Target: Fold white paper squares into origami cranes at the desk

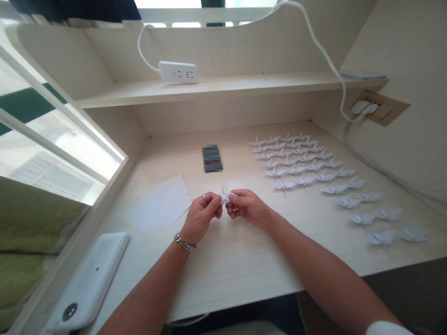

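Between my two hands, above the middle of the desk, is a small white paper crane (224,199). My left hand (204,211) pinches one side of it between thumb and fingers; a ring and a chain bracelet show on that hand and wrist. Thumb and fingers of my right hand (248,204) grip the opposite side. A narrow point of the paper stands up between them, and the fingertips cover much of the rest. Flat white paper sheets (162,202) lie overlapping to the left of my left hand. Rows of folded paper cranes (300,163) stand to the right.
A dark blurred item (212,158) lies behind my hands. At the left edge rests a long white device (92,279). On the shelf (230,86) sits a power strip (178,73); its white cable runs to a wall socket (379,108). More cranes (380,237) reach the front right.
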`<action>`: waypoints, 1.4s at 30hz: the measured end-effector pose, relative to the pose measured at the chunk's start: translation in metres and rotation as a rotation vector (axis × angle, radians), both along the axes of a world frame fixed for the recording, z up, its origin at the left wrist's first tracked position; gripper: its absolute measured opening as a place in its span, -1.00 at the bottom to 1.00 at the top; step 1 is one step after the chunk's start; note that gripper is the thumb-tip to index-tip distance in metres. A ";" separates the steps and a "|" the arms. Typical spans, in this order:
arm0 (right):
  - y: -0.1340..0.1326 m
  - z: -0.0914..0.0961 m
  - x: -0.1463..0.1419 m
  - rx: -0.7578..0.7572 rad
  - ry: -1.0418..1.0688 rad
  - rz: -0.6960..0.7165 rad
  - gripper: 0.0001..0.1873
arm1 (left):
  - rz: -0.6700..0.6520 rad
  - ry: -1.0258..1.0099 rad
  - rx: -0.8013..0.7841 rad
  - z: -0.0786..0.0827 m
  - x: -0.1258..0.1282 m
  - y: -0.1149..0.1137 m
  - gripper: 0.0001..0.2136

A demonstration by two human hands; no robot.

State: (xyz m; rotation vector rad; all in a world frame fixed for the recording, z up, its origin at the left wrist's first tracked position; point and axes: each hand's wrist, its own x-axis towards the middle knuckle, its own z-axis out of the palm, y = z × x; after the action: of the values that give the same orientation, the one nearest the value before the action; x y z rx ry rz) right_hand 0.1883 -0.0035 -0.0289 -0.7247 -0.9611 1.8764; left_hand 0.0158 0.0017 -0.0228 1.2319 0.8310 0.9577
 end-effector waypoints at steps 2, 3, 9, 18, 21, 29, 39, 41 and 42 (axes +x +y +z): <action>0.001 0.000 0.000 -0.063 0.038 -0.038 -0.67 | 0.015 -0.032 -0.034 0.001 0.001 0.000 -0.73; 0.002 -0.001 -0.001 -0.095 0.058 -0.053 -0.66 | 0.020 -0.051 -0.053 0.002 0.002 -0.001 -0.73; 0.004 -0.001 -0.001 -0.182 0.126 -0.103 -0.63 | 0.041 -0.180 -0.145 0.008 0.005 -0.003 -0.69; 0.010 0.001 0.004 0.000 -0.239 -0.503 -0.52 | 0.150 -0.045 -0.051 0.002 0.004 0.002 -0.66; 0.000 0.006 0.002 0.354 -0.584 -0.676 -0.59 | 0.215 0.072 0.009 0.000 0.003 0.003 -0.66; -0.016 0.008 -0.015 0.736 -0.944 -0.604 -0.80 | 0.173 0.284 0.111 0.002 0.000 0.003 -0.67; -0.013 0.012 -0.009 0.586 -0.938 -0.687 -0.79 | 0.183 0.305 0.112 0.007 0.002 0.002 -0.72; -0.013 0.013 -0.009 0.577 -0.940 -0.705 -0.79 | 0.199 0.311 0.120 0.007 0.001 0.003 -0.71; -0.013 0.014 -0.009 0.575 -0.943 -0.713 -0.79 | 0.205 0.313 0.124 0.007 0.001 0.003 -0.71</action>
State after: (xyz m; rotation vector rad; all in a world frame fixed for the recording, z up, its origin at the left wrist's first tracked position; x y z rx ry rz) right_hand 0.1790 -0.0164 -0.0154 -1.3810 -1.4575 0.5323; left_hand 0.0167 0.0045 -0.0154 1.4472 1.1757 1.0058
